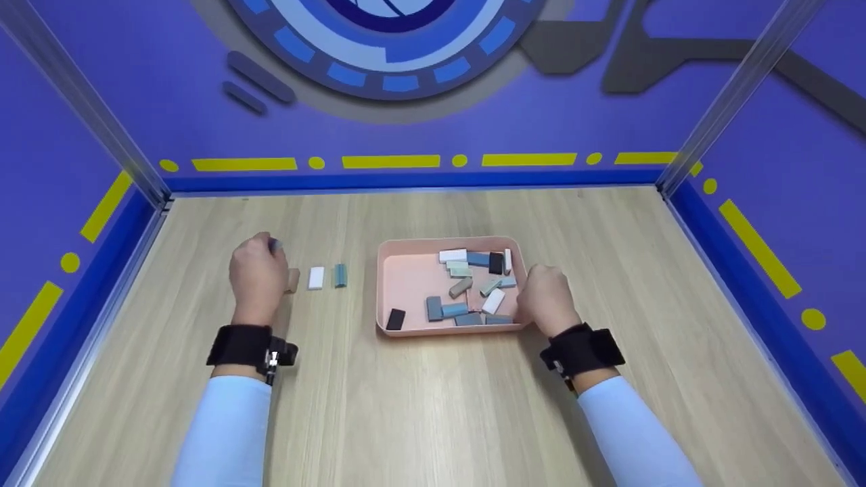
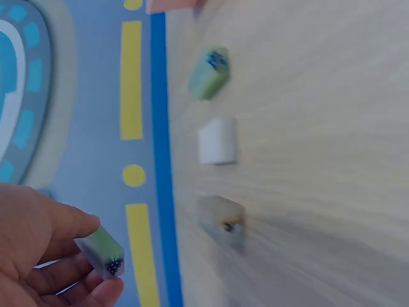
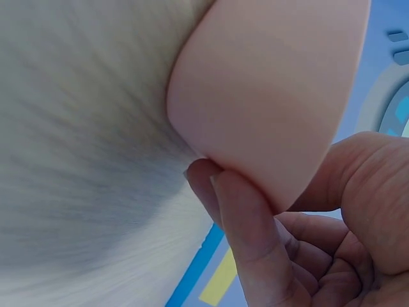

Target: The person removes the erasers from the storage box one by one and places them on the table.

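My left hand (image 1: 258, 274) pinches a small green block (image 2: 102, 248) between thumb and fingers; the end showing in the left wrist view bears dark dots. Beside that hand, a row of blocks lies on the table: a tan block (image 1: 292, 281), a white block (image 1: 316, 278) and a teal block (image 1: 340, 275). To the right stands a shallow pink tray (image 1: 413, 276). At its near right corner, my right hand (image 1: 549, 297) grips the tray wall, thumb and fingers on either side of it in the right wrist view.
Several blocks lie in the tray, mostly on its right side, among them a white block (image 1: 493, 300) and a grey block (image 1: 434, 309). One black block (image 1: 396, 319) is in the near left corner. Blue panels (image 1: 419, 142) wall in the wooden table (image 1: 433, 406) behind and at both sides.
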Demonstrator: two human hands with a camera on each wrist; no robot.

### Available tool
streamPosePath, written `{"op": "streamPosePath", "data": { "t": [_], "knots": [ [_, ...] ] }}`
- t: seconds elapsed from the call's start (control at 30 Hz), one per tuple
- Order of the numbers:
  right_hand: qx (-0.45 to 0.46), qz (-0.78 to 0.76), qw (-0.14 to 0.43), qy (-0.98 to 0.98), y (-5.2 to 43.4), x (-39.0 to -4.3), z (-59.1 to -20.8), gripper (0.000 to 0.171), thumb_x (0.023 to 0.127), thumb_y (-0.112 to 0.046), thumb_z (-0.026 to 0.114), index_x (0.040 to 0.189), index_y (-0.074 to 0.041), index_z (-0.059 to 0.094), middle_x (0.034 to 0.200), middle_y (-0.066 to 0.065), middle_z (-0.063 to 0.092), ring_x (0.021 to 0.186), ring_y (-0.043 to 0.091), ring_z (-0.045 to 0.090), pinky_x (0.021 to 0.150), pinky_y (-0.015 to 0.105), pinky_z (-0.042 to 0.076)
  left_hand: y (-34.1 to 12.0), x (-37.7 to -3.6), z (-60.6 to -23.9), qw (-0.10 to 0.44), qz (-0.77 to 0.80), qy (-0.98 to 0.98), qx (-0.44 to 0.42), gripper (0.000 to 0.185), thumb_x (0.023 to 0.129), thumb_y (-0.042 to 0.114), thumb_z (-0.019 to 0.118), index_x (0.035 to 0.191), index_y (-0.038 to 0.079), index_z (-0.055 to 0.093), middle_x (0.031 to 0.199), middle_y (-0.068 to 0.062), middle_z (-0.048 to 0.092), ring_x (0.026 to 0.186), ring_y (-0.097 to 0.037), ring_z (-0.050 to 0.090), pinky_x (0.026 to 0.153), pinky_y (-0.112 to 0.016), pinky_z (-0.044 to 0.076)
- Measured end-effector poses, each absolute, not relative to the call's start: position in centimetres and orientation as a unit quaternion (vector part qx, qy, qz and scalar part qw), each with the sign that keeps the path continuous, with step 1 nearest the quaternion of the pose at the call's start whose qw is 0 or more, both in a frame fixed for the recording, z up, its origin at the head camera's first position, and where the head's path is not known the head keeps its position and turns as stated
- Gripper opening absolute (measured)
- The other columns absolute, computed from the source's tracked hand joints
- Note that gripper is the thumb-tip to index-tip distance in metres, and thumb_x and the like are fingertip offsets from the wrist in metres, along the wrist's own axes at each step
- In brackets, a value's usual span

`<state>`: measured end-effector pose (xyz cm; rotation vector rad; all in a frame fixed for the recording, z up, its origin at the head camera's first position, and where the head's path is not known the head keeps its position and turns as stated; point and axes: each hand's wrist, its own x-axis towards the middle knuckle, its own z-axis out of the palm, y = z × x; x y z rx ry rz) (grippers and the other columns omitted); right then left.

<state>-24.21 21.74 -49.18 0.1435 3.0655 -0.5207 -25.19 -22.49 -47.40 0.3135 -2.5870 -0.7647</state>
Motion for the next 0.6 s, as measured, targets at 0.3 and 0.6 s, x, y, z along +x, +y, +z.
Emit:
{"op": "streamPosePath", "data": {
  "t": [0.3,0.6],
  "knots": [
    [0.046,-0.175,0.007,0.983,21.8,-24.1,-49.1,0.022,0.064,-0.003,0.068,0.085,0.003,0.065,0.084,0.018,0.065,0.070,0.024,0.054,0.062,0.036,0.048,-23.9,-24.7,-50.1,0.141,-0.285,-0.932,0.173,0.018,0.086,0.010,0.050,0.078,0.000,0.062,0.079,-0.019,0.066,0.069,-0.032,0.059,0.056,-0.042,0.045],
    [0.040,-0.168,-0.001,0.985,21.8,-24.2,-49.2,0.017,0.068,-0.003,0.063,0.084,0.002,0.064,0.083,0.018,0.065,0.073,0.025,0.057,0.065,0.040,0.049,-24.0,-24.9,-50.8,0.121,-0.278,-0.936,0.178,0.021,0.086,0.009,0.049,0.067,0.003,0.054,0.071,-0.015,0.060,0.064,-0.025,0.048,0.052,-0.037,0.040]
  ]
}}
